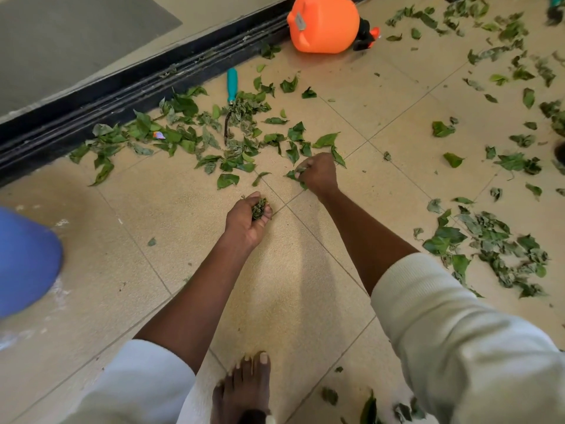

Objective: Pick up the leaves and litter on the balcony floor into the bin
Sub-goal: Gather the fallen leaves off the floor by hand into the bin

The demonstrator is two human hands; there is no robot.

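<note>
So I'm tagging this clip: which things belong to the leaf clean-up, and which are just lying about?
Job: scattered green leaves; crumpled leaves in left hand; leaves gripped by right hand; blue plastic bin.
Lying about: orange plastic jug; teal-handled tool; grey mat.

The person wears a white, ribbed-knit top. The left sleeve point(146, 381) and right sleeve point(452, 325) are pushed up, baring both forearms. The foot point(244, 387) is bare, its toenails pale and unpainted.
</note>
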